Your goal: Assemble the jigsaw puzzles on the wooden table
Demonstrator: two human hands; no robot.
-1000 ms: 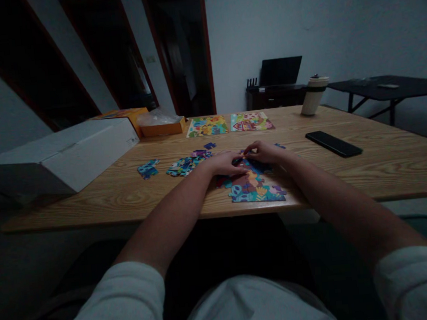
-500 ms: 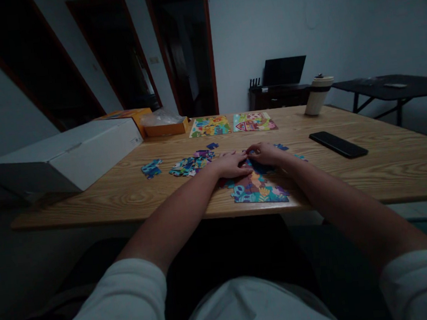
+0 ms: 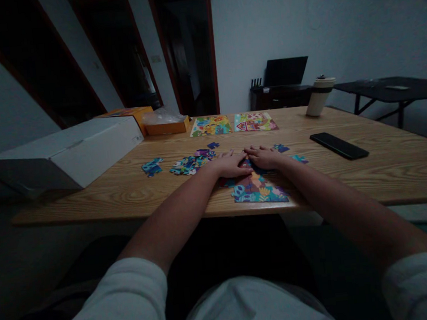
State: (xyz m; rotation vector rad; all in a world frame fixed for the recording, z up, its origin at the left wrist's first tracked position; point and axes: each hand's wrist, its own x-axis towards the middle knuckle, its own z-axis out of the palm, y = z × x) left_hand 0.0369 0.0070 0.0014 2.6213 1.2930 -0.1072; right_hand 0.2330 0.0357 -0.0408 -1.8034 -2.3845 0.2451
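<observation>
A partly assembled colourful jigsaw puzzle (image 3: 257, 190) lies at the near edge of the wooden table (image 3: 351, 177). My left hand (image 3: 229, 164) rests flat on its far left part, fingers spread. My right hand (image 3: 264, 157) lies flat beside it on the far right part, fingertips almost touching the left hand. Neither hand holds a piece. A heap of loose puzzle pieces (image 3: 191, 163) sits just left of my left hand. A small joined cluster (image 3: 152, 167) lies further left, and a few single pieces (image 3: 282, 148) lie right of my right hand.
Two finished puzzles (image 3: 210, 126) (image 3: 254, 122) lie at the table's far side. A long white box (image 3: 69, 152) and an orange box (image 3: 167, 127) stand at the left. A black phone (image 3: 339, 145) and a tumbler (image 3: 319, 96) are at the right.
My right hand has gone from a pinched, raised pose to lying flat on the puzzle. My left hand has stayed flat in place. The view has shifted slightly.
</observation>
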